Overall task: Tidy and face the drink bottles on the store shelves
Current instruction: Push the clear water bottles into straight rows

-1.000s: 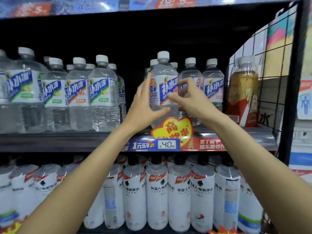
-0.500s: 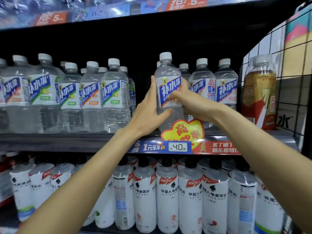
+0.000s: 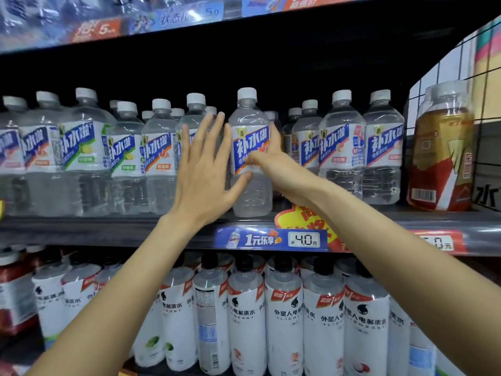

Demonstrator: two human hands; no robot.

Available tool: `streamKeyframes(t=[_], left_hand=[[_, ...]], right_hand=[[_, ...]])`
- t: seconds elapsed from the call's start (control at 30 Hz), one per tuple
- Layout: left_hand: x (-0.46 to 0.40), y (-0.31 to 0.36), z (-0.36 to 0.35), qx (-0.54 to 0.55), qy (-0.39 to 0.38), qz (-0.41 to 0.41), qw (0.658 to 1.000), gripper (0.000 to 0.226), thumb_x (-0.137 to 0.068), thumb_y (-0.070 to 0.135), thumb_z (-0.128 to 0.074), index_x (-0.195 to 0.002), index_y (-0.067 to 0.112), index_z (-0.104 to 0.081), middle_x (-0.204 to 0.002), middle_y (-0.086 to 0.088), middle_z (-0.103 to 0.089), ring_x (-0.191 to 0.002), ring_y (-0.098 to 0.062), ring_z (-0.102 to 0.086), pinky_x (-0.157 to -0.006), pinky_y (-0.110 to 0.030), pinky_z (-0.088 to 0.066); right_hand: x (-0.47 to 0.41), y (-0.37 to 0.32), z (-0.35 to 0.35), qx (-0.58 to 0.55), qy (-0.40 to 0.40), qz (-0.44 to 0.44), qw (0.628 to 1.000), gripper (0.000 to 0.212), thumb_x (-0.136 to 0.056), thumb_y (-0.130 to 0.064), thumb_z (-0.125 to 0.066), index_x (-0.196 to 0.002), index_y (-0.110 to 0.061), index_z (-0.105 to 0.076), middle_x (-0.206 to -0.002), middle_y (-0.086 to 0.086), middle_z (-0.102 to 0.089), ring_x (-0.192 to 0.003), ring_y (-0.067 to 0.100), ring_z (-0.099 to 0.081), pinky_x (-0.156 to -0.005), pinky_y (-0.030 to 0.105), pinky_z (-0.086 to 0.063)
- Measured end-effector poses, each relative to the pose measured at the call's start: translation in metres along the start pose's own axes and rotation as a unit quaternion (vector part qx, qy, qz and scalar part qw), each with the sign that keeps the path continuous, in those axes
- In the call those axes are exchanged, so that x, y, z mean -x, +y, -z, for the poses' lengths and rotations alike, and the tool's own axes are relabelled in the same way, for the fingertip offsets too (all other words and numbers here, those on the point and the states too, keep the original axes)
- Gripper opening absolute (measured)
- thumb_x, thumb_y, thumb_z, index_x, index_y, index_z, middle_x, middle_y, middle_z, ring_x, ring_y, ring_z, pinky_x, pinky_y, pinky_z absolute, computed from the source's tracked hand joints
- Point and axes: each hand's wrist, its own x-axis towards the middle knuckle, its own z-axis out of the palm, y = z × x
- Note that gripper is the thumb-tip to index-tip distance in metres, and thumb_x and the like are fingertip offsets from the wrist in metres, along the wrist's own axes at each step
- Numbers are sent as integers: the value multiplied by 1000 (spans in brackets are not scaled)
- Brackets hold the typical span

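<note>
Two hands on one clear bottle (image 3: 250, 147): left hand (image 3: 202, 172) flat, fingers straight against it; right hand (image 3: 273, 161) gripping its label.

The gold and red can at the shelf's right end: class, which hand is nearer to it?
Right. The right hand grips a clear bottle mid-shelf; the left hand lies farther from the can.

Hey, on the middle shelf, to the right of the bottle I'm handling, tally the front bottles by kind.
Right of the held bottle:
Clear blue-label bottles: 3
Gold-and-red bottle: 1
Total: 4
Caps showing further back are not counted.
</note>
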Motion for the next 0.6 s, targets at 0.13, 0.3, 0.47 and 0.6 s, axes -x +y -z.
streamKeyframes(t=[0.13,0.3,0.47,0.6], left_hand=[[6,-12,-1,-2,-5,21,1000,78,-93,58,-36,-149,6,-26,-159,-12,-16,-148,-25,-5,-118,-51,3],[9,-15,-5,42,6,34,999,75,-94,52,-36,-150,5,-22,-159,-10,-16,-148,-24,-5,-117,-56,-1],[10,-9,-10,116,23,26,993,61,-95,35,-37,-152,16,-22,-159,-13,-12,-148,-27,-1,-119,-49,5],[10,1,-15,77,2,10,997,82,-87,45,-45,-152,10,-11,-158,-22,-1,-147,-36,4,-118,-50,7]], right_hand=[[-11,6,-15,2,0,6,1000,94,-89,-10,-54,-150,-27,16,-142,6,-41,-126,22,-46,-111,39,-35],[-17,9,-23,23,15,4,1000,108,-75,-30,-60,-148,-33,19,-151,10,-30,-133,27,-37,-113,47,-30],[-17,13,-23,58,15,13,998,114,-66,-48,-59,-147,-36,20,-152,10,-27,-134,26,-39,-113,46,-32],[-17,14,-23,77,24,17,997,121,-49,-65,-61,-144,-47,12,-146,10,-32,-126,26,-46,-108,44,-38]])
